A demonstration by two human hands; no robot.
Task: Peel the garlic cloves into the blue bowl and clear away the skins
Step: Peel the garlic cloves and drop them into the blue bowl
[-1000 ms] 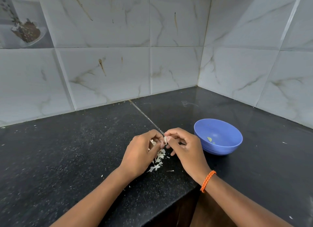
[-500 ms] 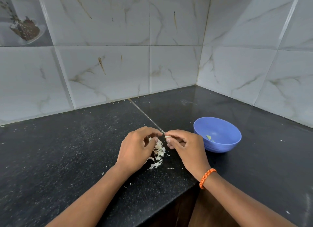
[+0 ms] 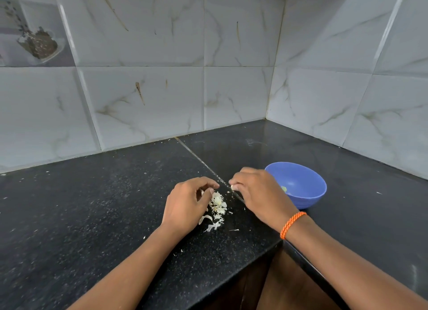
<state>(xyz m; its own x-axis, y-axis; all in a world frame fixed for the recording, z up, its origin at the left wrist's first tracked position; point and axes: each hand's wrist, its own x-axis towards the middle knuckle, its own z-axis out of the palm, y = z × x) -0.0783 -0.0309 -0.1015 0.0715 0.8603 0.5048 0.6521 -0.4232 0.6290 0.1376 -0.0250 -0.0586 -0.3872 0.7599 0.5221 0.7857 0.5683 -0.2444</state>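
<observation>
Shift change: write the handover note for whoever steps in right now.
Right hand pinches a garlic clove at its fingertips, beside the blue bowl.
Left hand hovers curled over the skin pile; whether it holds a scrap is unclear.
Done: at least one small pale piece lies in the bowl.
Left: finish this clove, drop it in, clear the skins off the countertop.

Two hands show, the left hand (image 3: 185, 205) and the right hand (image 3: 259, 194), low in the middle of the frame. One blue bowl (image 3: 305, 194) stands right of centre on one dark table (image 3: 92, 217). One heap of garlic skins (image 3: 216, 207) lies between the hands; its separate scraps are too many and too small to count. One orange wristband (image 3: 292, 224) circles the right wrist.
</observation>
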